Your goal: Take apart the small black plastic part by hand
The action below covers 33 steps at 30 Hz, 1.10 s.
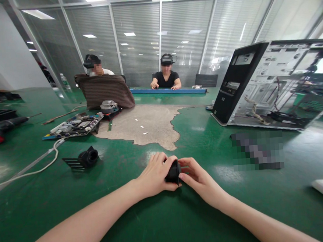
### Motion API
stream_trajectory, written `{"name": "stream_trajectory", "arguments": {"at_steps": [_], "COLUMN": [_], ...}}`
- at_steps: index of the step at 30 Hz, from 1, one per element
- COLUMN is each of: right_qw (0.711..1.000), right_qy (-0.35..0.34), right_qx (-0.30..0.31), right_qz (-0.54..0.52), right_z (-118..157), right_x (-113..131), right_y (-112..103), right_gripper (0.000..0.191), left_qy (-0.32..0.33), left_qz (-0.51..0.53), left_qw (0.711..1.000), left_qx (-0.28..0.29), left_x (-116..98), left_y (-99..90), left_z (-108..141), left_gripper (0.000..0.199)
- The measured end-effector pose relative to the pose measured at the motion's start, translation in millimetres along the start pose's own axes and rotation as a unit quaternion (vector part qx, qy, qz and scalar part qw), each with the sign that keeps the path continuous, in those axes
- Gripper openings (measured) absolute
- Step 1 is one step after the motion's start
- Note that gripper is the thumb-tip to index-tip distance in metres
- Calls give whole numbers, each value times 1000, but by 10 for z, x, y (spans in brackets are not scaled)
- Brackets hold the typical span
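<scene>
A small black plastic part [172, 173] with a flat rim on its right side is between my hands, low over the green tabletop. My left hand [156, 175] wraps round it from the left, thumb on top and fingers partly hidden. From the right, my right hand [198, 177] pinches at the rim with thumb and fingertips. The exact kind of the part cannot be made out. To the left lies another black plastic piece [90, 157] with a round opening and a slatted end, apart from both hands.
An opened computer case [240, 84] stands at the right, beside a pixelated dark strip [256, 152]. At the left are a circuit board [77, 125], a cooling fan [109, 107], a power drill [5, 128] and a pale cable [54, 152]. Two people sit across the table [124, 219].
</scene>
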State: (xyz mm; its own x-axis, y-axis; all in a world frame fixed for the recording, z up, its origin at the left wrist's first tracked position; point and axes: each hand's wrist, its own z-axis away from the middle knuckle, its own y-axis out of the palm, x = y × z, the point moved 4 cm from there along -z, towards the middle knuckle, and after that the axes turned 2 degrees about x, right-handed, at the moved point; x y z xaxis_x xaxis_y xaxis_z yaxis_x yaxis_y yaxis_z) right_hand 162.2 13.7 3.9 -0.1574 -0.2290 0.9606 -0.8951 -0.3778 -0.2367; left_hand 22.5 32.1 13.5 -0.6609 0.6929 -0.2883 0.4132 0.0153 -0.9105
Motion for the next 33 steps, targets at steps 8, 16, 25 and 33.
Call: {"name": "stream_trajectory", "arguments": {"at_steps": [8,16,25,33], "right_qw": [999,1000,996,998], "right_qy": [-34,-11,-53,-46], "right_qx": [18,-6,5,0], "right_qz": [34,24,67,40], "right_z": [39,6,47,28], "right_x": [6,0,0,-9], "right_y": [-13,-8,-9,-8], "right_gripper": [28,19,26,17], "left_qy": [2,0,-2,0], "left_qz": [-4,-3,-6,-13], "left_qw": [1000,1000,1000,1000], "left_qx": [4,2,7,3], "left_x": [5,6,9,-2], "left_y": [0,4,-1,-3], "left_z": [3,-1,-2,-5], "left_gripper": [64,63,62,62]}}
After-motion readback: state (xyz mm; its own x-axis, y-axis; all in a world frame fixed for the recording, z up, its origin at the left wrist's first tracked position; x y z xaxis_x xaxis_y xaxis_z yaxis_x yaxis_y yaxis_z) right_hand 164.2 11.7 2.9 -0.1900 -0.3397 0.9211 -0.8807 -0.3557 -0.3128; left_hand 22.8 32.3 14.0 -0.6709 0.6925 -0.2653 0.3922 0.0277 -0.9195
